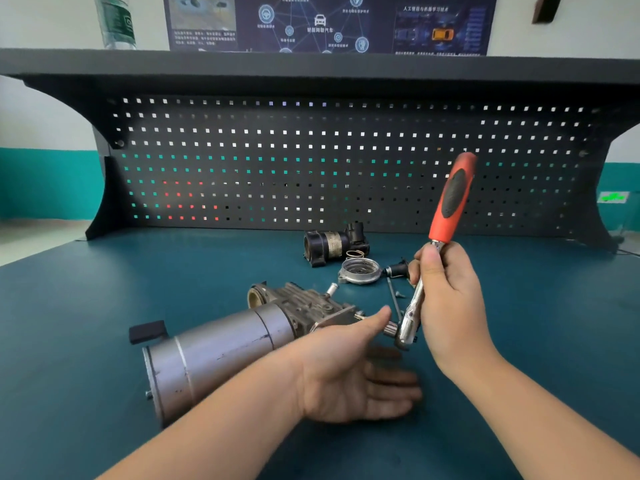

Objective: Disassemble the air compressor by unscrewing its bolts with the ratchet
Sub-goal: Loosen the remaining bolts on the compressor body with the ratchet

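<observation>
Left hand flat, holding nothing; right hand gripping ratchet by shank, risking socket slipping off bolt

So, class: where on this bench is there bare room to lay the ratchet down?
Bare mat lies left of the compressor, and at far right beyond the right hand. Crowded: the loose parts behind the ratchet.

The left hand covers the compressor's right end, so the bolt there is hidden. The poster and bottle at the top edge are cut off, and the poster's text is too blurred to read.
</observation>
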